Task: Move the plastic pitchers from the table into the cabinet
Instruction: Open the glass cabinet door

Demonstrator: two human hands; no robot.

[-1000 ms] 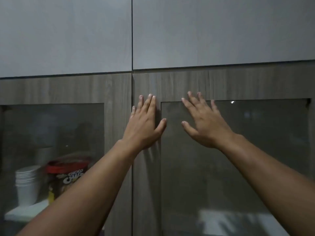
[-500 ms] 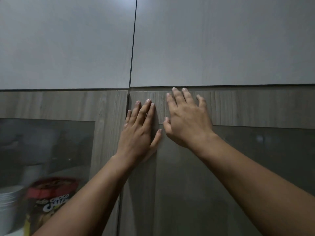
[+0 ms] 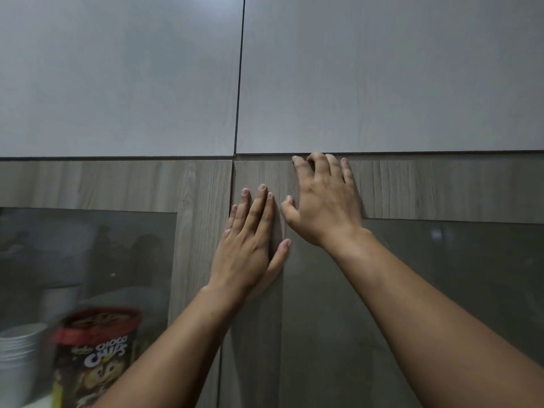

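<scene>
Both hands lie on the right cabinet door (image 3: pixel 412 189), no grip closed on anything. Left hand (image 3: pixel 250 245) presses flat with straight fingers on its wooden stile; right hand (image 3: pixel 323 207) reaches higher, fingertips (image 3: pixel 316 160) curling at the door's top edge. Behind the left glass door (image 3: pixel 88 260): a Choco Chips canister (image 3: pixel 100 357) and stacked white cups (image 3: pixel 17 357). No pitchers are in view.

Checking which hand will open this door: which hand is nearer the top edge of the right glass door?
Right. The right hand has its fingers curled at the right glass door's top edge; the left hand lies flat lower down, by the centre seam.
</scene>
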